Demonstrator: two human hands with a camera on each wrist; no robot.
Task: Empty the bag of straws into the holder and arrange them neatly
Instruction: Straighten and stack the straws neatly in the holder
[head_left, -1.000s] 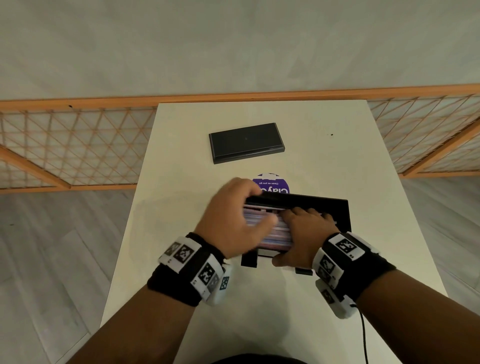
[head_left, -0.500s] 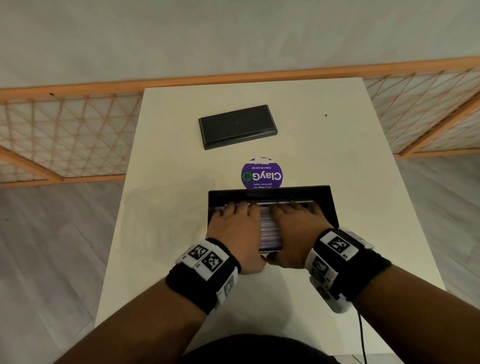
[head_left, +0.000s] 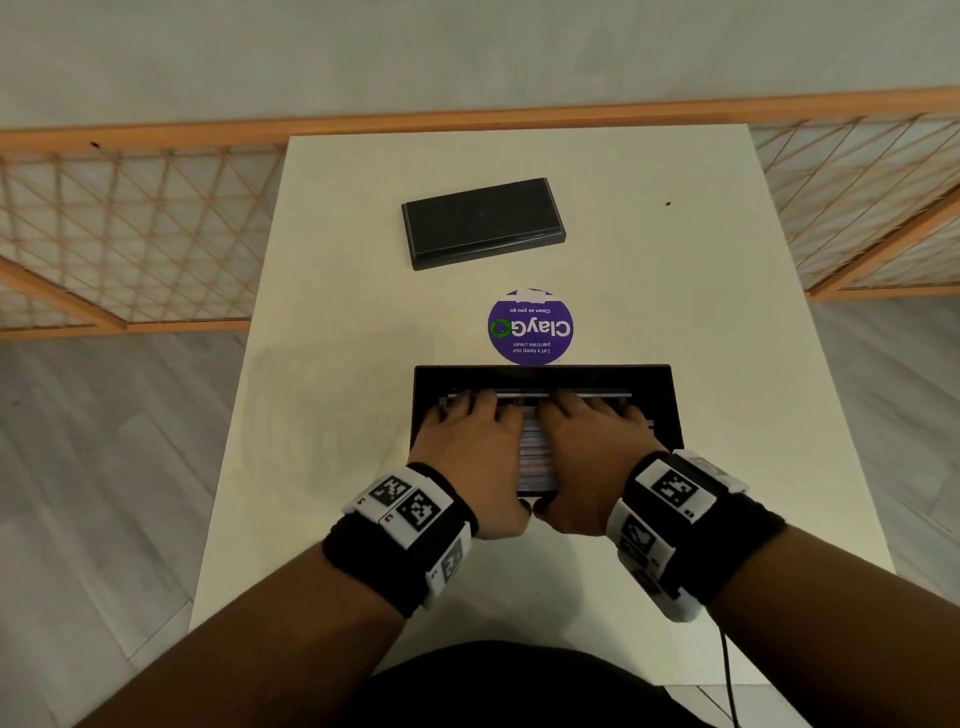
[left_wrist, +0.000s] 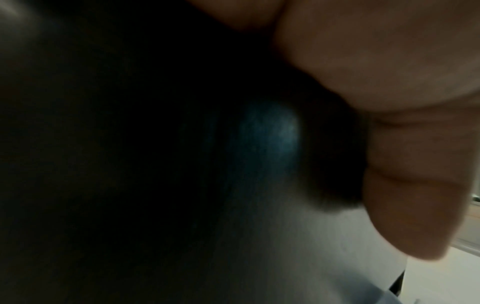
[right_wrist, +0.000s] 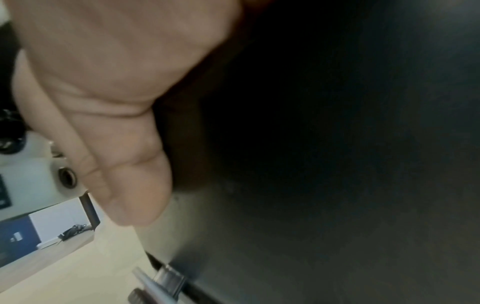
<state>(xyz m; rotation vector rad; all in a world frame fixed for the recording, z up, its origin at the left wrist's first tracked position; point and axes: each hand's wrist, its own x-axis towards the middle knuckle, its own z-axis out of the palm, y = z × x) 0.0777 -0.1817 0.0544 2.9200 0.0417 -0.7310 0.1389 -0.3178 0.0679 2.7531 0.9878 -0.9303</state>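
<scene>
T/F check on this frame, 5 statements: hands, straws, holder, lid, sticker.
1. Both hands lie flat on the straws in the holder. True: left hand and right hand press side by side.
2. The black lid sits on the holder. False: it lies apart, farther up the table.
3. The purple sticker lies between lid and holder. True.
4. The right hand holds a bag. False: no bag shows; its fingers rest on the straws.
5. The straws stand upright. False: they lie flat, running left to right.
</scene>
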